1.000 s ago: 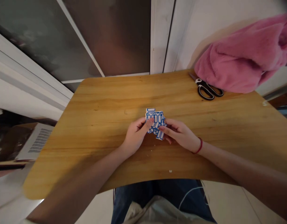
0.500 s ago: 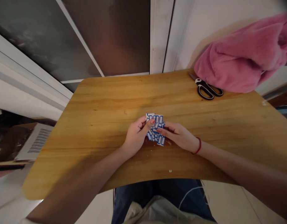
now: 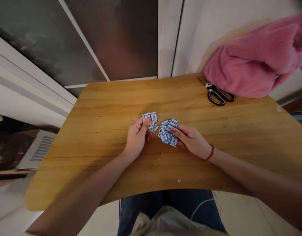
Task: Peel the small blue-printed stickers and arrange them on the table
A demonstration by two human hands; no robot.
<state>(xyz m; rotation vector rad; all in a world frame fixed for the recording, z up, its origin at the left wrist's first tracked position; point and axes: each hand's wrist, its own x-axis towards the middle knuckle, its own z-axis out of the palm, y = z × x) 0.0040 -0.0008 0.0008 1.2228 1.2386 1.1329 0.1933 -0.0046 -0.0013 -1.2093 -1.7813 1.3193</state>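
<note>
Head view: the left hand (image 3: pixel 136 137) is pinching a small bunch of blue-edged pieces (image 3: pixel 152 117) beneath its thumb; the right hand (image 3: pixel 194 141) is pinching a larger bunch (image 3: pixel 163 130), jutting leftward past its thumb.

Apparently a home, wooden table (image 3: pixel 111 101), pink plush fabric (image 3: pixel 249 65), dark-paneled door (image 3: pixel 123 39), tiled floor (image 3: pixel 241 213)

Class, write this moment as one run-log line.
left hand: holds smaller blue-and-white bunch | right hand: holds larger blue-and-white bunch | scissors: on table, beside pink cloth
</note>
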